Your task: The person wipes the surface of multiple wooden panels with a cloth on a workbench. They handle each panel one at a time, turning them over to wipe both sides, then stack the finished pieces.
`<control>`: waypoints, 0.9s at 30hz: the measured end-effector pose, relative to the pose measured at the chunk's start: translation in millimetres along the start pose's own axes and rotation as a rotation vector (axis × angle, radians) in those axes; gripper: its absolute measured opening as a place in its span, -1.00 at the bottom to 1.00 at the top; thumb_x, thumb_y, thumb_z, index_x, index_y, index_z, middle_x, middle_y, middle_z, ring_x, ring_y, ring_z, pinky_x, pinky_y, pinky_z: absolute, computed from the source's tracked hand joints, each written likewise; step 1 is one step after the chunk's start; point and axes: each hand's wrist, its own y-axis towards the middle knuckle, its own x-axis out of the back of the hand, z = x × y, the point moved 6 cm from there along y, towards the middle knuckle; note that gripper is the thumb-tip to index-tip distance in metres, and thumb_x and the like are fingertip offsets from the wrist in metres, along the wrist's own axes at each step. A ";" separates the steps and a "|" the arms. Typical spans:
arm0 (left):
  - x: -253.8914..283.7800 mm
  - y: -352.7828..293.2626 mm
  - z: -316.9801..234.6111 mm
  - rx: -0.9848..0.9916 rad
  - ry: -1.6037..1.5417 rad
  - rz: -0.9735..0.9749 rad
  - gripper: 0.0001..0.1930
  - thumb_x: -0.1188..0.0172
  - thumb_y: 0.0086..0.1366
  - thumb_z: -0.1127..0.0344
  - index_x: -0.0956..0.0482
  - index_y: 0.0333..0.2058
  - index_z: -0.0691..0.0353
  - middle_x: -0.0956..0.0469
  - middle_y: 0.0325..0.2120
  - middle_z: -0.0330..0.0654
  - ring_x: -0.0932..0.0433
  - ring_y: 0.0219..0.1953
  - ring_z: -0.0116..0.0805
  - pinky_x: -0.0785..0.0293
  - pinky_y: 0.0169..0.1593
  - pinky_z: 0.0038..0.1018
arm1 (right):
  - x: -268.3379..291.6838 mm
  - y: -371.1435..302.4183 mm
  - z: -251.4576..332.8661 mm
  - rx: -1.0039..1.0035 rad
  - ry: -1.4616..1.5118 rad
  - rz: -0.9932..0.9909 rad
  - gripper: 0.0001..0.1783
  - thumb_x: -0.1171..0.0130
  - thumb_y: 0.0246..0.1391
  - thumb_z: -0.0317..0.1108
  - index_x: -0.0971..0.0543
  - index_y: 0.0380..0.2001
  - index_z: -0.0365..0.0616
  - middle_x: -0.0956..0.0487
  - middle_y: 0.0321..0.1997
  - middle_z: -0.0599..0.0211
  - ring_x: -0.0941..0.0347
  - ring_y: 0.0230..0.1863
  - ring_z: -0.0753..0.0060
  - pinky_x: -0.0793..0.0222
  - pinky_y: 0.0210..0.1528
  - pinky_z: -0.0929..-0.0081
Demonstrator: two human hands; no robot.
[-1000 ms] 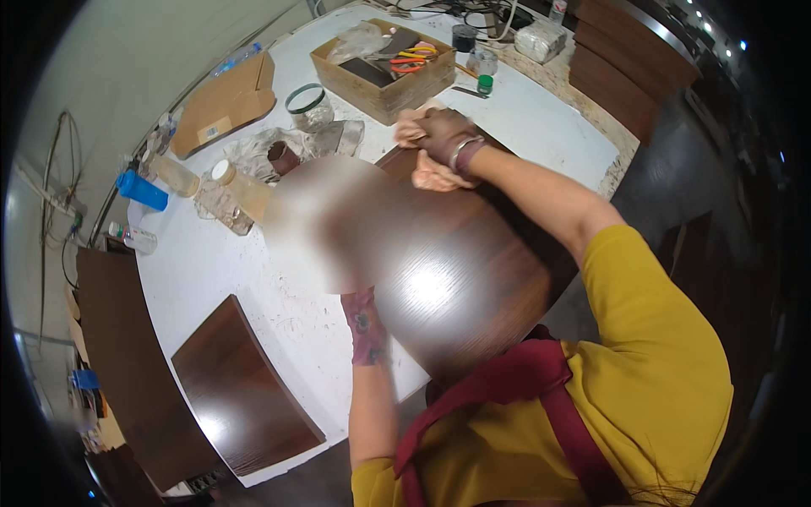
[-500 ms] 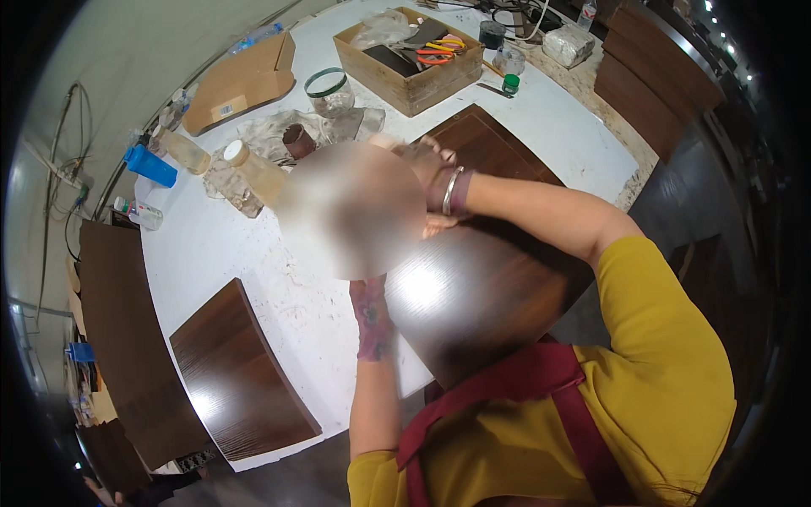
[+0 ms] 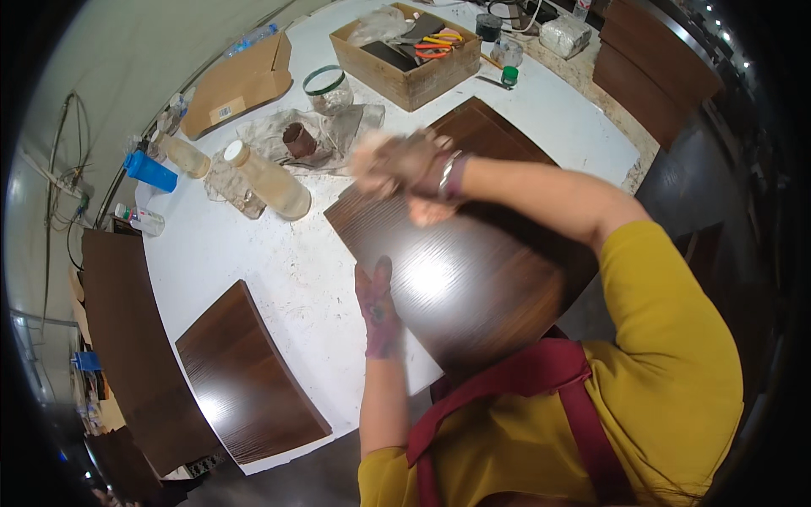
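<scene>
A glossy dark wood panel (image 3: 498,296) lies at an angle over the table's near edge. My left hand (image 3: 378,296), in a dark purple fingerless covering, grips its left edge, with the thumb near the top face. Across the panel's far part reaches my right hand (image 3: 404,169), with a silvery bangle at the wrist. Motion smears its fingers, so whether a thing is in them is unclear. Beyond the panel's far left corner, a brown roll of sandpaper-like sheet (image 3: 299,141) stands on a crumpled grey cloth (image 3: 338,135). A bottle of cloudy tan liquid (image 3: 274,186) leans nearby.
Another dark panel (image 3: 253,380) lies on the white table (image 3: 296,313) at left. Toward the back stand an open box of tools (image 3: 414,80), a glass jar (image 3: 328,91), a cardboard piece (image 3: 241,80) and a green-capped jar (image 3: 509,77). A blue bottle (image 3: 150,171) lies far left.
My right hand has shifted left over the panel's far part. The pale blur that covered the middle is gone, and my left hand's fingers now show at the panel's edge.
</scene>
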 end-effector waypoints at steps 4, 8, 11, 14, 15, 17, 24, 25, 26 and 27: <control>12.5 0.7 0.9 -0.018 0.095 -0.016 -0.57 -0.03 0.32 0.24 -0.30 0.09 0.34 -0.43 -0.09 -0.15 -0.41 -0.10 -0.38 -0.34 0.02 -0.49 | 39.4 -22.6 -69.0 -0.322 0.514 -0.029 -0.88 -0.01 -0.07 -0.37 -0.45 -0.39 0.04 -0.47 -0.35 0.39 -0.44 -0.23 0.39 -0.36 -0.26 0.35; 1.6 7.4 7.8 -0.009 0.037 0.008 -0.47 -0.08 0.31 0.21 -0.22 0.16 0.39 -0.37 0.02 -0.04 -0.38 0.01 -0.25 -0.29 0.11 -0.40 | -12.1 -8.5 -15.4 -0.045 0.069 -0.139 -0.74 -0.04 -0.05 -0.27 -0.57 -0.23 0.26 -0.54 -0.12 0.51 -0.42 0.08 0.36 -0.25 0.03 0.08; -1.0 3.7 -1.6 0.042 0.002 -0.026 -0.44 -0.10 0.31 0.21 -0.20 0.16 0.42 -0.36 0.05 0.02 -0.38 0.05 -0.20 -0.31 0.12 -0.35 | 2.0 -8.1 16.1 -0.006 0.165 -0.015 -0.67 0.08 0.15 -0.09 -0.56 -0.09 0.17 -0.49 0.04 0.27 -0.40 0.12 0.27 -0.16 0.16 0.09; 2.5 -4.3 -1.6 -0.003 0.047 -0.078 -0.51 -0.07 0.33 0.22 -0.21 0.11 0.42 -0.40 -0.03 -0.02 -0.42 -0.04 -0.26 -0.36 0.04 -0.42 | 5.8 -29.1 -90.6 -0.422 0.588 -0.173 -0.68 0.20 0.22 -0.22 -0.54 -0.30 -0.11 -0.53 -0.20 0.17 -0.48 -0.14 0.28 -0.34 -0.13 0.42; 3.2 -2.3 -3.6 -0.018 0.151 -0.080 -0.51 -0.06 0.34 0.22 -0.21 0.11 0.41 -0.41 -0.04 -0.03 -0.42 -0.05 -0.28 -0.37 0.02 -0.44 | 22.5 -45.5 -122.4 -0.472 0.537 -0.110 -0.74 0.18 0.18 -0.22 -0.46 -0.35 -0.10 -0.48 -0.25 0.20 -0.43 -0.20 0.32 -0.33 -0.18 0.40; 15.0 0.0 -2.3 -0.041 0.324 -0.094 -0.52 -0.05 0.36 0.24 -0.18 0.14 0.38 -0.41 -0.07 -0.04 -0.42 -0.07 -0.30 -0.36 0.01 -0.46 | 58.8 -81.4 -186.2 -0.564 0.432 0.025 -0.81 0.14 0.12 -0.22 -0.31 -0.44 -0.09 -0.38 -0.36 0.24 -0.33 -0.32 0.39 -0.29 -0.28 0.34; -85.6 54.0 -87.2 -0.905 1.172 -0.034 -0.56 -0.11 0.32 0.31 -0.34 0.11 0.42 -0.41 0.06 0.12 -0.36 0.15 0.02 -0.27 0.22 -0.25 | 99.1 -234.3 -203.0 -0.663 0.398 -0.160 -0.65 -0.06 0.08 -0.22 -0.52 -0.06 -0.03 -0.56 -0.11 0.25 -0.52 -0.16 0.17 -0.41 -0.05 0.36; -111.1 81.4 -78.1 -0.727 1.240 0.017 -0.49 -0.06 0.34 0.23 -0.28 0.17 0.41 -0.33 0.15 0.11 -0.27 0.21 0.03 -0.15 0.27 -0.24 | 100.1 -241.6 -185.2 -0.665 0.500 -0.115 -0.67 -0.07 0.07 -0.22 -0.52 -0.08 -0.03 -0.57 -0.15 0.25 -0.52 -0.18 0.16 -0.42 -0.09 0.37; -138.1 100.0 -73.9 -0.811 1.299 0.085 -0.46 -0.10 0.32 0.18 -0.29 0.18 0.36 -0.35 0.14 0.11 -0.27 0.22 0.04 -0.13 0.28 -0.22 | 102.3 -245.4 -163.7 -0.655 0.604 -0.066 -0.68 -0.09 0.06 -0.22 -0.52 -0.10 -0.03 -0.57 -0.19 0.25 -0.52 -0.20 0.15 -0.42 -0.13 0.37; -148.3 124.3 -59.0 -0.869 1.385 0.105 -0.47 -0.13 0.30 0.16 -0.31 0.17 0.29 -0.35 0.15 0.07 -0.27 0.22 0.00 -0.14 0.26 -0.22 | 117.5 -240.3 -133.5 -0.471 0.542 -0.044 -0.70 -0.11 0.04 -0.21 -0.53 -0.12 0.02 -0.56 -0.20 0.24 -0.52 -0.20 0.14 -0.43 -0.16 0.34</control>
